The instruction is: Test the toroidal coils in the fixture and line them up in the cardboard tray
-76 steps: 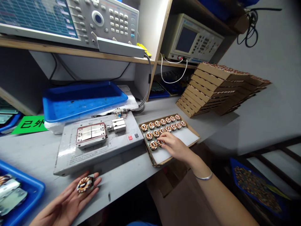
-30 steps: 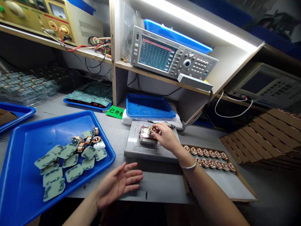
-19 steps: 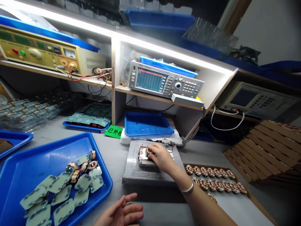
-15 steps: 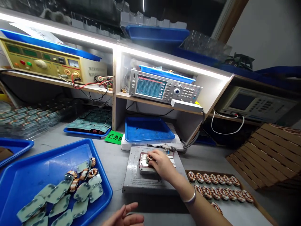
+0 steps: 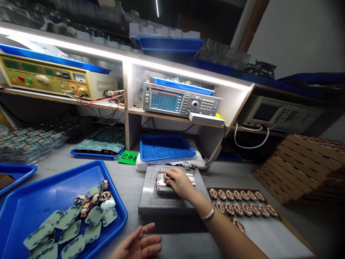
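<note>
A copper-wound toroid coil (image 5: 167, 177) is gripped in the fingers of my right hand (image 5: 180, 182), pressed down on the white contact plate of a grey test fixture (image 5: 151, 199). My fingers cover much of the coil. In front of the fixture, my left hand (image 5: 140, 244) hovers palm up, fingers spread, with nothing in it. To its left lies a blue tray (image 5: 118, 219) holding coils mounted on pale green plates (image 5: 70, 217). At the right, a cardboard box (image 5: 283, 233) carries rows of similar coils (image 5: 237, 195).
Behind the fixture sits another blue tray (image 5: 167, 153). On the shelf above stands a silver meter (image 5: 183, 100) with a lit screen; a yellow tester (image 5: 43, 77) is to its left. Stacked cardboard (image 5: 293, 169) leans at the right. A green label (image 5: 128, 157) lies on the bench.
The whole view has shifted slightly. My right hand stays on the coil at the fixture, and my left hand remains spread, its fingers a little further apart.
</note>
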